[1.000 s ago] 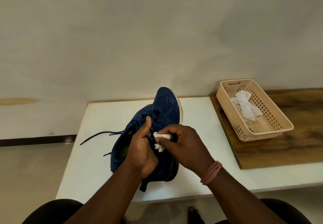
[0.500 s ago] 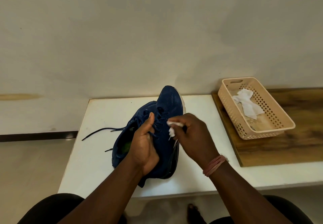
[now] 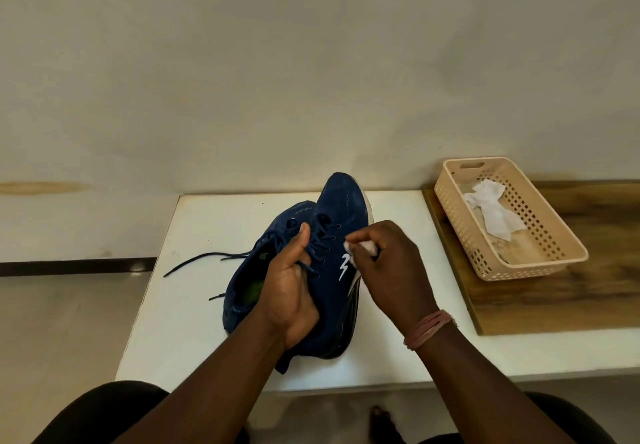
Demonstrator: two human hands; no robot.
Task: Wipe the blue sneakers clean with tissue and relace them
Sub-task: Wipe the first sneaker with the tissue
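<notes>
Two blue sneakers sit together on the white table (image 3: 194,322). The nearer sneaker (image 3: 341,211) is tipped up on its side, its white logo showing. My left hand (image 3: 294,291) grips it at the tongue and laces, thumb pointing up. My right hand (image 3: 394,263) pinches a wad of white tissue (image 3: 367,248) against the sneaker's side, just right of the logo. The second sneaker (image 3: 249,284) lies behind and to the left, its opening facing up. Loose dark laces (image 3: 204,258) trail left across the table.
A beige perforated basket (image 3: 540,253) holding crumpled white tissue (image 3: 491,211) stands on a wooden board (image 3: 554,298) to the right. A plain wall rises right behind the table. My knees show under the table's near edge.
My right hand has carried the tissue from the laces rightward onto the sneaker's side by the logo. The sneaker has turned so the logo shows. My left hand keeps its grip.
</notes>
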